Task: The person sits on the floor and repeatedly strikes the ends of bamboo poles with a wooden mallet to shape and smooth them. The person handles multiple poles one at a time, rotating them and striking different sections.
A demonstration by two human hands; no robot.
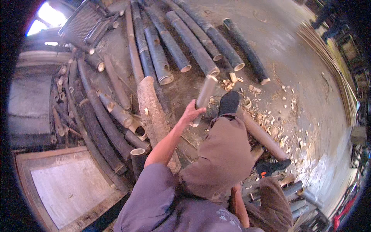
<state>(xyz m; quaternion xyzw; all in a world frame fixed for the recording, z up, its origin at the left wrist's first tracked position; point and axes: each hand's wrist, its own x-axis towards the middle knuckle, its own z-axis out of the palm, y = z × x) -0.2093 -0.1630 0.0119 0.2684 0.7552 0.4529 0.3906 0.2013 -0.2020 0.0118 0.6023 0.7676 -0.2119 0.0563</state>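
Note:
My left hand (191, 112) reaches forward past my left knee and is closed round a short bamboo section (206, 91). The section stands tilted, with pale cut ends. Its upper end is close to the end of a long dark bamboo pole (193, 45) on the floor. Beside my left forearm lies a rough, pale brown timber (148, 96). My right forearm (240, 208) runs down beside my bent leg. My right hand is mostly hidden behind that leg, so its fingers do not show.
Several dark bamboo poles (247, 50) lie ahead, and more bamboo (102, 112) is piled at left. Wood chips (270, 120) litter the floor around my dark shoe (229, 102). A framed panel (27, 162) is lower left. Long thin strips (332, 73) lie right, near another person's legs (328, 21).

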